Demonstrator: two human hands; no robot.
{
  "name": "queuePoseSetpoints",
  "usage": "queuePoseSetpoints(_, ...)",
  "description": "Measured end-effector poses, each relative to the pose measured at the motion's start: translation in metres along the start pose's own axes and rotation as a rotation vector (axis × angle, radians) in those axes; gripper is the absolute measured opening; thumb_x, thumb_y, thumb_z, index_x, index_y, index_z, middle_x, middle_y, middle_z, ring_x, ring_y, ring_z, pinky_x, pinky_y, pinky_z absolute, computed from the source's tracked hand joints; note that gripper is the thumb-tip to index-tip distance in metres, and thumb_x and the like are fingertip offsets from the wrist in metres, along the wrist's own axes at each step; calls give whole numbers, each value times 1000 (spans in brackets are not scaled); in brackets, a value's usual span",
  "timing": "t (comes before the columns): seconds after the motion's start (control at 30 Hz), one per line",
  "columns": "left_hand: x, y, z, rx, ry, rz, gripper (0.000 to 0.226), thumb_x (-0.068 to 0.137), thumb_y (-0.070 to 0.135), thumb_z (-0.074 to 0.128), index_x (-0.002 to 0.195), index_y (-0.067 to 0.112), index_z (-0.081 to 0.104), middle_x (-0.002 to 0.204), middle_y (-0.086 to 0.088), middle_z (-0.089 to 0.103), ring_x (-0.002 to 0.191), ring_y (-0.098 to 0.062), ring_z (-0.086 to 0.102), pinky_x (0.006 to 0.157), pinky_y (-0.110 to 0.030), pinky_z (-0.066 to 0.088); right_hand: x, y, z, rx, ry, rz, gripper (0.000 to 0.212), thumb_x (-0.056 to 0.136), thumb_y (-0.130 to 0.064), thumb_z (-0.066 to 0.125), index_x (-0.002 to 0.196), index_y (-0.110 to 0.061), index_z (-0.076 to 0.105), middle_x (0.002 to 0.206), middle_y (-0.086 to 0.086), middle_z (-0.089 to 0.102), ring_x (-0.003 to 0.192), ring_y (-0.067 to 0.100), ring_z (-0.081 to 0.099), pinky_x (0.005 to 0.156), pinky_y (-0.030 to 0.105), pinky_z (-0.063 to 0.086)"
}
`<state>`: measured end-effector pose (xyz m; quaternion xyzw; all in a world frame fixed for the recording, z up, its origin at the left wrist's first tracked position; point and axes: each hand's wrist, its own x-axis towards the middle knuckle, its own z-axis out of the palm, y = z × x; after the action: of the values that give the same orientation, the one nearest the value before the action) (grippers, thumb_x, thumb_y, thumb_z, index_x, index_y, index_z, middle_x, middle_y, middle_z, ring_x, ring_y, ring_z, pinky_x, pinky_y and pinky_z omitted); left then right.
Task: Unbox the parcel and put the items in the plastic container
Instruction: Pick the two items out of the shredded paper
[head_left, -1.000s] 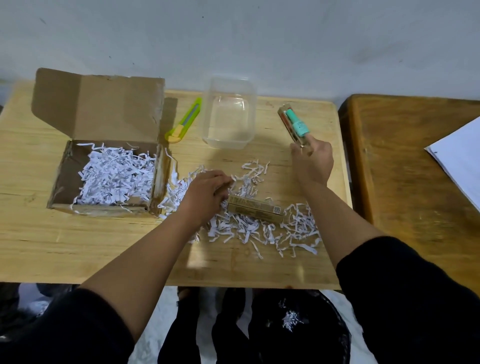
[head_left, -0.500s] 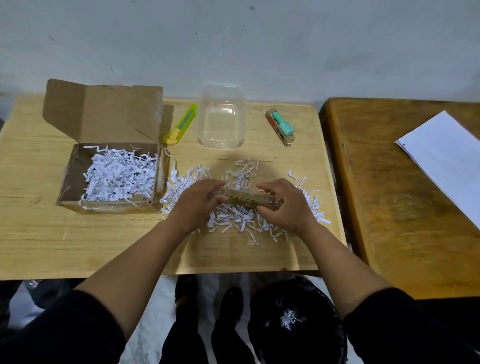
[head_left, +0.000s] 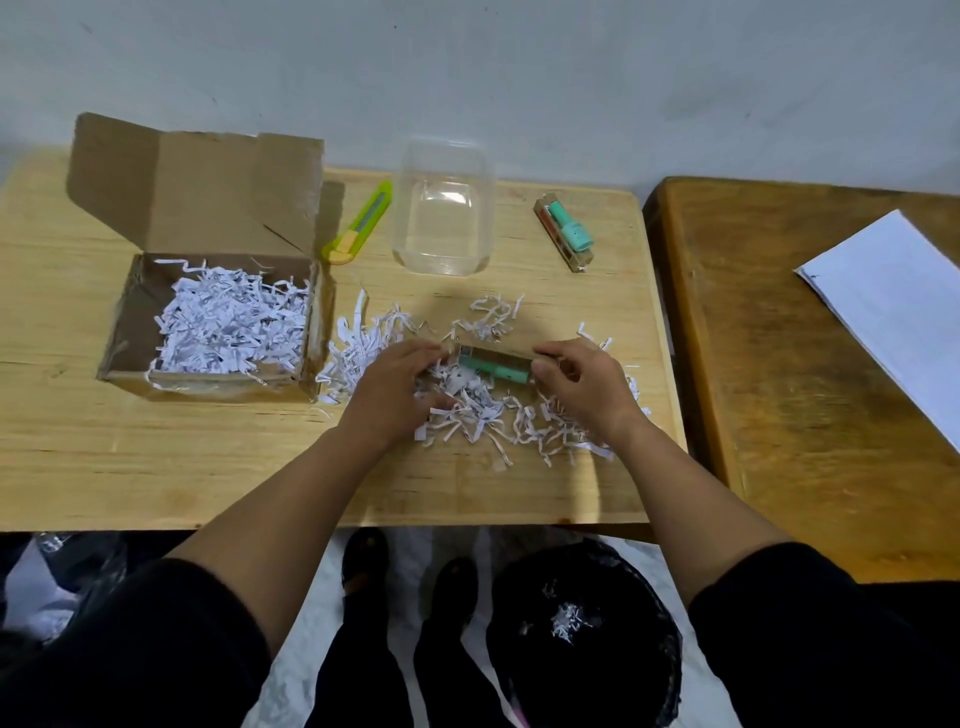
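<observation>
Currently, per item:
Left hand (head_left: 402, 387): fingers closed on the left end of a small carton (head_left: 493, 362), thumb below, hand resting in the loose paper.
Right hand (head_left: 582, 387): fingers pinching the right end of the same carton, thumb at its end face.
Small carton: brown card, lying lengthways between both hands, window side towards the camera; a mint-green tube shows inside. It sits just above the shredded paper (head_left: 483, 410), in front of the container.
Shredded paper: white strips scattered on the table from beside the box across to under the right wrist.
Plastic container (head_left: 443, 208): clear, upright, near the back edge of the table, nothing visible inside; well apart from the hands.
Second carton (head_left: 563, 232): same kind, mint-green tube in it, lying flat on the table to the right of the container, not inside it.
Cardboard box (head_left: 208, 270): open, lid flap standing up at the back, left side of the table, more white shredded paper filling it.
Box cutter (head_left: 358, 223): green and yellow, flat between the box and the container.
Table (head_left: 156, 457): light wood.
Side table (head_left: 779, 389): darker wood, right of the first, touching or nearly so; white sheet of paper (head_left: 893, 306) on it.
Bin (head_left: 587, 639): black, on the floor below the table edge, a few paper shreds inside.
</observation>
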<state>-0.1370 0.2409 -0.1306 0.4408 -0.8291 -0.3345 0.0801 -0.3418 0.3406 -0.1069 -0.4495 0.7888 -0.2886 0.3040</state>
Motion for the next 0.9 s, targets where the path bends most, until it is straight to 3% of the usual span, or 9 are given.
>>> queuePoseSetpoints(0.13,-1,1,0,4,-6,-6,64,69,26,79,128,16,55,136,-2,52,127,-20,44,105,-28,33,0,1,1,175,9,38,18,89,-19,59,105,-23,67,90,-3,62,75,9,54,64,15,48)
queuePoseSetpoints(0.23,-1,3,-1,10,-11,-7,64,70,26,78,129,16,54,137,-2,51,129,-20,43,107,-30,32,2,-3,-3,338,6,123,15,88,-15,62,100,-18,69,81,-4,63,67,7,58,61,14,49)
queuePoseSetpoints(0.3,-1,4,-2,15,-16,-10,65,70,27,78,129,16,54,137,-2,51,129,-20,43,108,-30,32,4,-4,-7,437,-41,182,20,83,-13,67,103,-13,68,81,0,64,63,3,59,58,13,49)
queuePoseSetpoints(0.47,0,5,-3,28,-22,-18,66,69,27,78,130,16,54,137,-2,52,129,-20,43,108,-29,32,5,-4,-13,502,-161,240,40,75,4,71,109,-15,65,88,11,63,67,14,60,56,13,52)
queuePoseSetpoints(0.6,-1,5,-3,14,-17,-21,65,69,25,79,128,16,55,136,-2,52,128,-20,44,106,-29,33,5,-4,-12,383,-83,189,33,79,-6,70,109,-16,66,96,12,64,70,14,60,54,12,49)
queuePoseSetpoints(0.73,-1,8,-4,19,-12,-18,63,69,24,79,127,16,56,136,-2,52,128,-19,44,105,-27,33,5,-6,-15,351,29,166,23,80,-17,70,103,-13,70,101,8,60,87,20,58,74,29,52)
queuePoseSetpoints(0.9,-2,9,-3,-11,-8,-29,62,69,22,80,126,17,57,135,0,53,126,-18,45,101,-22,33,8,-14,-22,627,182,290,25,82,-14,68,106,-8,67,77,1,62,65,8,52,52,13,46)
